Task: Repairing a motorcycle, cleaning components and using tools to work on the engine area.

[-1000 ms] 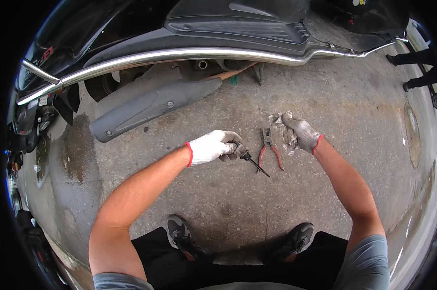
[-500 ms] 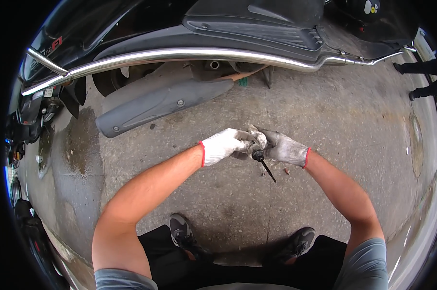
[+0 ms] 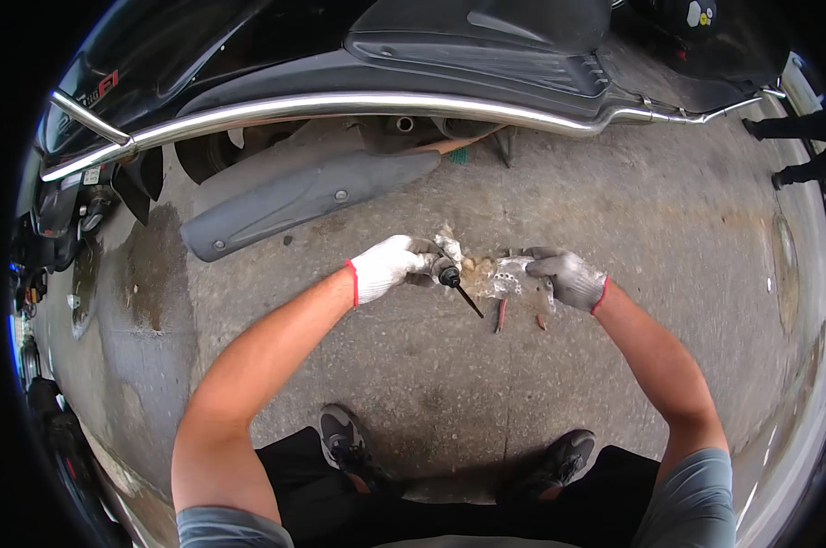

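Mid-frame, above concrete floor [image 3: 413, 365]: left hand [image 3: 387, 267] fingers clamped on black-tipped tool [image 3: 454, 281]; right hand [image 3: 568, 277] fingers pinching dirty rag [image 3: 490, 274] stretched just beside tool. Red pliers [image 3: 504, 315] underneath rag.

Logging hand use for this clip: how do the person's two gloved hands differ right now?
The left hand wears a clean white glove and grips a small black part with a thin rod; the right hand wears a dirtier, greyer glove and holds a crumpled rag. The left is a closed fist; the right's fingers pinch the rag's edge. Both gloves have red cuffs.
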The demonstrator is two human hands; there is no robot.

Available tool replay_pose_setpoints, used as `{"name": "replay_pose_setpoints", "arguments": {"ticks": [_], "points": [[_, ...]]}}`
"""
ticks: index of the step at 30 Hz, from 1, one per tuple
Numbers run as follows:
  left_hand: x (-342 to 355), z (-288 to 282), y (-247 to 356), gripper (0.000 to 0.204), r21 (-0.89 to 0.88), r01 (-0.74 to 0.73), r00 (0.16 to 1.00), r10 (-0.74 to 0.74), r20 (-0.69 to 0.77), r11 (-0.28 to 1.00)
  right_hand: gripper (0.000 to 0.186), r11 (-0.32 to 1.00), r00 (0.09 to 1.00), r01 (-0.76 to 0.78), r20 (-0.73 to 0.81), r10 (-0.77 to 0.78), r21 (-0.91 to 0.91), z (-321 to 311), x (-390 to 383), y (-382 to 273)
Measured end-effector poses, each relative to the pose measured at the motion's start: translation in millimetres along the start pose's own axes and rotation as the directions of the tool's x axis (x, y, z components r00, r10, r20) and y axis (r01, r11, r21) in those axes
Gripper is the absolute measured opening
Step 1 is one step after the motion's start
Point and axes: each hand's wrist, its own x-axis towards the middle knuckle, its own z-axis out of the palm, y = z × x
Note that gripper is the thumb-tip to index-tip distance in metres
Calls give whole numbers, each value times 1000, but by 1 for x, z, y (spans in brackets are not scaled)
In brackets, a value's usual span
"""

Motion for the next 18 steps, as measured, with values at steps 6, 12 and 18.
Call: {"name": "replay_pose_setpoints", "arguments": {"ticks": [6, 12, 18], "points": [[1, 18, -3, 37, 14, -5, 997, 4, 73, 1000, 52, 772, 944, 159, 134, -301, 616, 20, 7, -16], [14, 20, -13, 31, -104, -31, 989, 46, 143, 994, 43, 766, 943, 194, 98, -318, 612, 56, 22, -50], [1, 15, -25, 23, -185, -29, 997, 14, -78, 982, 25, 858, 856, 474, -333, -396, 197, 55, 40, -90]]}}
